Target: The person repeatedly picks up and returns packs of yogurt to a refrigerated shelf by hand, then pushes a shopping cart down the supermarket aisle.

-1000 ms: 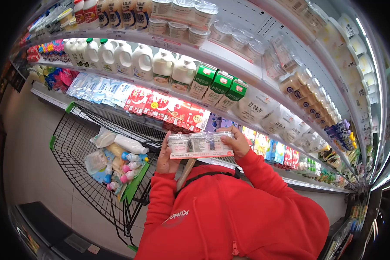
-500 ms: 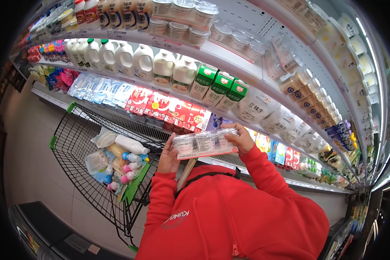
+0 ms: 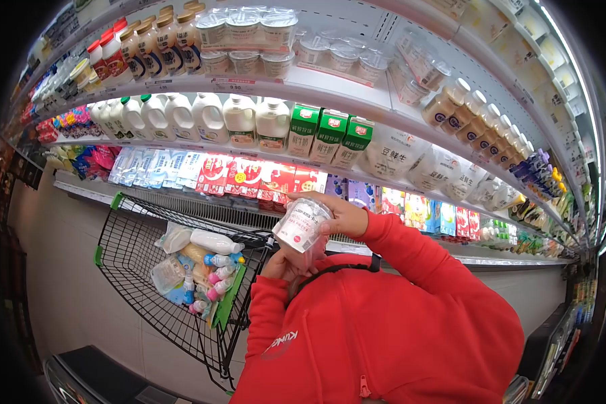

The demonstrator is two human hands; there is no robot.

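Note:
A plastic-wrapped pack of white yogurt cups [image 3: 297, 227] is held before my chest, turned so that one end cup faces up toward me. Across its upper right side my right hand [image 3: 342, 214] is closed, with the thumb against the cup. Beneath the lower end, my left hand [image 3: 281, 265] is closed around the pack; some of its fingers are hidden behind it. Small print and a red dot show on the near cup, and the other cups are mostly out of sight behind it.
A wire shopping cart [image 3: 141, 273] stands left, holding a white bottle [image 3: 212, 240], small colored bottles and bagged items. Chilled shelves ahead carry milk jugs [image 3: 209, 118], green milk cartons [image 3: 331, 138], similar yogurt packs [image 3: 249, 30] and brown bottles [image 3: 481, 128]. A low dark case [image 3: 101, 374] is behind the cart.
The yogurt pack has turned from lying lengthwise across both hands to end-on. My left hand has moved lower, beneath it. The view has shifted slightly.

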